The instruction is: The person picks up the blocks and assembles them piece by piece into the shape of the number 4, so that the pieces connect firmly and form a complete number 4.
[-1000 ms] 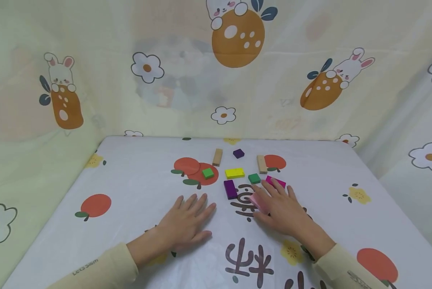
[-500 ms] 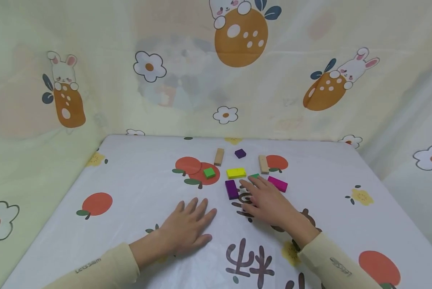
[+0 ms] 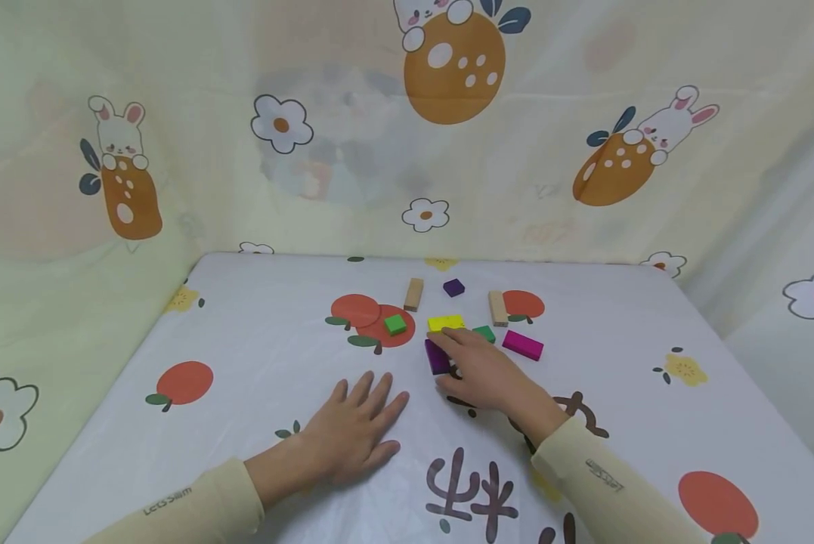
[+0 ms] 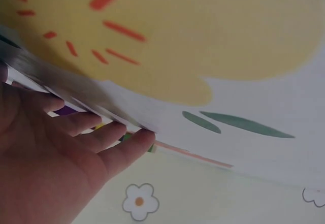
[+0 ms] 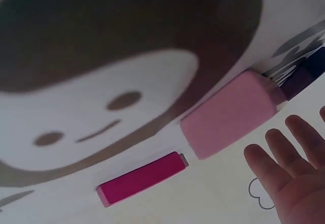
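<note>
My left hand (image 3: 354, 431) rests on the tabletop with fingers spread, holding nothing. In the left wrist view its fingers (image 4: 129, 150) lie straight along the cloth. My right hand (image 3: 484, 370) hovers over a purple block (image 3: 437, 357), fingertips past its far end and thumb near its close end. From the head view I cannot tell whether they touch it. The right wrist view shows straight, parted fingers (image 5: 266, 170), with a pink block (image 5: 231, 115) and a magenta block (image 5: 142, 178) lying beside the hand. The pink block is hidden by the hand in the head view.
Just beyond the right hand lie a yellow block (image 3: 445, 323) and a dark green block (image 3: 484, 333). A light green block (image 3: 395, 325) is left of them. Two wooden blocks (image 3: 413, 295) and a dark purple block (image 3: 453, 287) lie farther back. A printed curtain (image 3: 338, 174) hangs behind.
My right hand has moved left, off the pink and magenta blocks, past the dark green block and over to the purple block. The left hand has stayed in place.
</note>
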`<state>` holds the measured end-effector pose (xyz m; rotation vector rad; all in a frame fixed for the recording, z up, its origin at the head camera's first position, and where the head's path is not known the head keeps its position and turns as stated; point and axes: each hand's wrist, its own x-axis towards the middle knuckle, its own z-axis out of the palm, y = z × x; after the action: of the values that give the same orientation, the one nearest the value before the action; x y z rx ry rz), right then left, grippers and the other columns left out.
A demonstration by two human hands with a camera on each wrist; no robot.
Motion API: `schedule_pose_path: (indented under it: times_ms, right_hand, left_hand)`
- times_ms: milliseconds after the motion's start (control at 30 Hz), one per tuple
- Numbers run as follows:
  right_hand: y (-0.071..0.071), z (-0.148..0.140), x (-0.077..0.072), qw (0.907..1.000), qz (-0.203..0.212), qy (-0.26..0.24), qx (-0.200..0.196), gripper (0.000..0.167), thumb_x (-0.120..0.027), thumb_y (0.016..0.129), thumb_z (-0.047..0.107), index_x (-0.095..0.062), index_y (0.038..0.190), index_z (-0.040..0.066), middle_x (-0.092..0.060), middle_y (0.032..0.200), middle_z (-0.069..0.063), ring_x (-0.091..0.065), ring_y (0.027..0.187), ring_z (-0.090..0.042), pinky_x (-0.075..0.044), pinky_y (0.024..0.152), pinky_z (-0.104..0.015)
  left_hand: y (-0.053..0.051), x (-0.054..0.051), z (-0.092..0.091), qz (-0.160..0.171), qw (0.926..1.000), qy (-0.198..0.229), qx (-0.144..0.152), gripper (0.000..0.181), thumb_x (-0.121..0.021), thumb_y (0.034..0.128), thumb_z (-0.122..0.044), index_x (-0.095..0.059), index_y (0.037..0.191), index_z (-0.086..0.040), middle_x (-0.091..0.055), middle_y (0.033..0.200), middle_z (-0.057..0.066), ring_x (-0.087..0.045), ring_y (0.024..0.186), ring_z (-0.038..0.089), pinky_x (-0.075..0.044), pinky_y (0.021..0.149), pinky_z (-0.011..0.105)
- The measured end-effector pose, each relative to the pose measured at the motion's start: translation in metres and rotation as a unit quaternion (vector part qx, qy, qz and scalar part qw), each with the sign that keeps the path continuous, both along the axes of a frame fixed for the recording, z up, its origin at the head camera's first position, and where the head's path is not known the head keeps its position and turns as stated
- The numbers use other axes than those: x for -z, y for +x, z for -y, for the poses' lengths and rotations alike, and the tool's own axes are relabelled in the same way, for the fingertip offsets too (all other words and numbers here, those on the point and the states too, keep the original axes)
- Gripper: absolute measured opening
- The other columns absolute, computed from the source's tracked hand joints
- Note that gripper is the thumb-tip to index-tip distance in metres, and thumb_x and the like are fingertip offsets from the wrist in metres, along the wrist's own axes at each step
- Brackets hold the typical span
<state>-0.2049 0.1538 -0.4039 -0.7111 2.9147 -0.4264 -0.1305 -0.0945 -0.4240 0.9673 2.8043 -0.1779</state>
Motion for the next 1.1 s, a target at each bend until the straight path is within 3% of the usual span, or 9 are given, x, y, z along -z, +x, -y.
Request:
schedule_pose_path:
  times_ms: [367, 700, 1100]
  right_hand:
    - [-0.008, 0.008, 0.007, 0.9991, -0.003, 0.04, -0.017, 0.069, -0.072, 0.092, 0.032, -0.049, 0.155, 0.015, -0.049, 0.158, -0.012, -0.046, 0.146, -0.035, -0.046, 0.113, -0.055]
    - [-0.011, 0.012, 0.005, 0.9971, -0.012, 0.072, -0.021, 0.065, -0.076, 0.093, 0.029, -0.053, 0.151, 0.012, -0.054, 0.152, -0.014, -0.05, 0.143, -0.035, -0.048, 0.112, -0.053]
    - [-0.009, 0.01, 0.0, 0.9976, -0.032, 0.058, -0.02, 0.066, -0.079, 0.092, 0.029, -0.054, 0.15, 0.011, -0.056, 0.148, -0.015, -0.055, 0.136, -0.034, -0.052, 0.107, -0.051]
  left_hand:
    - [-0.002, 0.007, 0.001, -0.007, 0.9999, -0.01, 0.006, 0.072, -0.029, 0.1059, -0.062, -0.02, 0.167, -0.026, -0.018, 0.174, 0.01, -0.022, 0.159, 0.039, -0.027, 0.123, 0.063]
    - [0.0, 0.005, 0.001, -0.003, 0.9999, -0.011, -0.001, 0.072, -0.031, 0.1054, -0.062, -0.021, 0.167, -0.027, -0.019, 0.174, 0.009, -0.021, 0.159, 0.037, -0.027, 0.123, 0.062]
    - [0.0, 0.004, 0.001, -0.009, 0.9999, -0.011, 0.001, 0.072, -0.031, 0.1053, -0.062, -0.02, 0.167, -0.027, -0.019, 0.174, 0.008, -0.022, 0.159, 0.037, -0.027, 0.123, 0.061]
